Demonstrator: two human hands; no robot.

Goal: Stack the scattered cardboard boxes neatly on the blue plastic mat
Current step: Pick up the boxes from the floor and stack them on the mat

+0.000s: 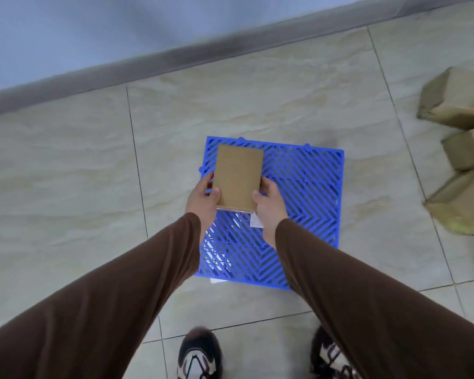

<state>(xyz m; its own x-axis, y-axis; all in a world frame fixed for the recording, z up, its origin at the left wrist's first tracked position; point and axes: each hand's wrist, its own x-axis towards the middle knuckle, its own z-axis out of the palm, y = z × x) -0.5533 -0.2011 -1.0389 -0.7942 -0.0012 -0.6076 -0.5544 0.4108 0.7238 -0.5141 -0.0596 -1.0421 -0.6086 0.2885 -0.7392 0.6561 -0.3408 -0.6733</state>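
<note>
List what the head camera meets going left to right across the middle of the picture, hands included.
Left hand → held cardboard box → right hand → bare right part of the blue mat → pile of cardboard boxes on the floor at the right edge.

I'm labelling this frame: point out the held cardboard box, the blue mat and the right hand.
held cardboard box (pixel 238 177), head view, middle of its top face
blue mat (pixel 307 187), head view, bare grid right of the box
right hand (pixel 270 202), head view, back of hand

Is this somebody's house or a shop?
Can't tell; perhaps a storeroom or hallway. There's a bare tiled floor, a blue plastic mat, and cardboard boxes heaped by it.
</note>
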